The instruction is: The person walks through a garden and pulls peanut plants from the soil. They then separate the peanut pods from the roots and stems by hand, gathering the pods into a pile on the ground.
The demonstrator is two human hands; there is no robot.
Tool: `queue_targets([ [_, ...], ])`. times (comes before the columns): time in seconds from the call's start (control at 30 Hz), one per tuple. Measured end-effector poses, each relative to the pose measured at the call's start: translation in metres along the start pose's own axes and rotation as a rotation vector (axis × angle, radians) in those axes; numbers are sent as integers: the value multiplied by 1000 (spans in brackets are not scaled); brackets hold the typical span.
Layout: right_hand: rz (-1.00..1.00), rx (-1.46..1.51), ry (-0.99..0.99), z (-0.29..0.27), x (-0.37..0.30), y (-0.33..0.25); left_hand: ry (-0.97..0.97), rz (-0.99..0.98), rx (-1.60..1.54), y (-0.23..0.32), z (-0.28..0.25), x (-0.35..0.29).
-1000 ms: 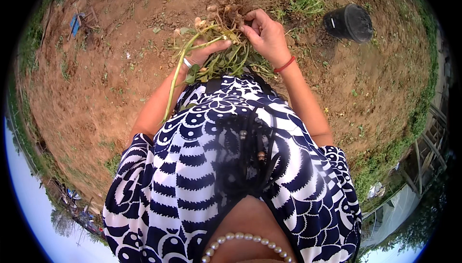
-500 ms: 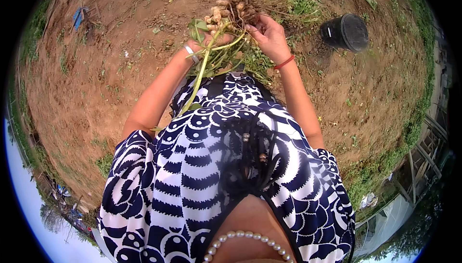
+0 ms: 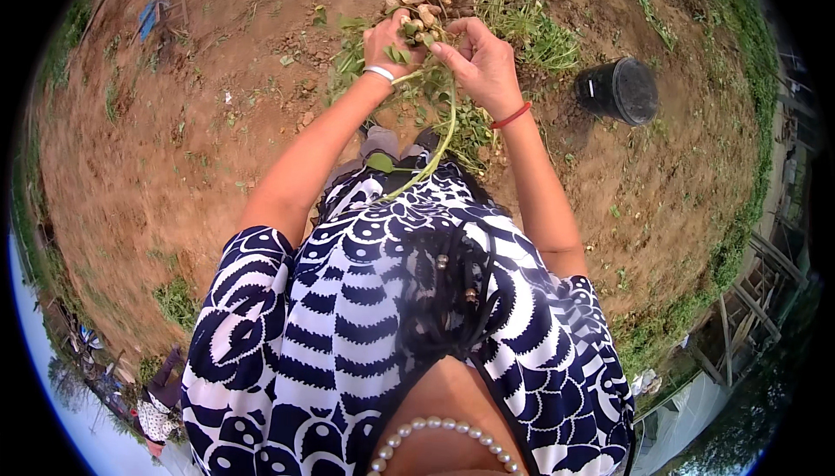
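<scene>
A peanut plant [image 3: 426,15] with a cluster of tan pods and pale green stems is held up in front of me at the top of the view. My left hand [image 3: 389,43], with a white band at its wrist, grips the plant just below the pods. At the cluster's right side is my right hand [image 3: 484,65], a red cord round its wrist. Its thumb and forefinger close in at the lower pods, and what lies between their tips is hard to make out. One long stem [image 3: 450,124] hangs down against my patterned top.
A black bucket [image 3: 619,91] lies tilted on the brown soil to the right. Uprooted green plants [image 3: 544,36] are heaped beyond my right hand. Something blue [image 3: 150,19] lies at the far left. Another person [image 3: 156,415] shows at the lower left edge. Wooden planks [image 3: 752,319] are at the right.
My left hand has turned and come up closer beside the pods. The long stem has swung to the right. The right hand stays near the cluster. Another person has come into view at lower left.
</scene>
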State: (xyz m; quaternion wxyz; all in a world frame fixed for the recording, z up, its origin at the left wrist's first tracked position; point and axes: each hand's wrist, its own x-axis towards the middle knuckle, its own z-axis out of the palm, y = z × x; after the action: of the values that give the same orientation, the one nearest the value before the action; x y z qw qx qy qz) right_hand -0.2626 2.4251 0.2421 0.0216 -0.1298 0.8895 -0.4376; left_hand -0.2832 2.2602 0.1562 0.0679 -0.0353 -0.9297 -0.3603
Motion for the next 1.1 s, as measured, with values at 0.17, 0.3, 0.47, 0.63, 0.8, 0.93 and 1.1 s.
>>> queue_targets([
  [0.17, -289, -265, 55, 15, 3, -6, 20, 41, 242, 4, -5, -7],
  [0.3, -249, -472, -163, 23, 4, 1, -17, -12, 338, 5, -5, -15],
  [0.47, 7, -388, -88, 42, -20, 10, -8, -222, 16, 10, -6, -31],
  [0.63, -21, -243, -74, 48, -33, 16, 33, -321, -160, -1, -1, -49],
  [0.8, 15, -285, -219, 46, -28, 5, 19, -327, 14, 7, -6, -55],
  [0.93, 18, -199, -204, 49, -23, 7, 86, -289, -51, 1, -3, -56],
  [1.1, 3, -231, -161, 55, -25, 8, 105, -272, -79, 1, -2, -58],
])
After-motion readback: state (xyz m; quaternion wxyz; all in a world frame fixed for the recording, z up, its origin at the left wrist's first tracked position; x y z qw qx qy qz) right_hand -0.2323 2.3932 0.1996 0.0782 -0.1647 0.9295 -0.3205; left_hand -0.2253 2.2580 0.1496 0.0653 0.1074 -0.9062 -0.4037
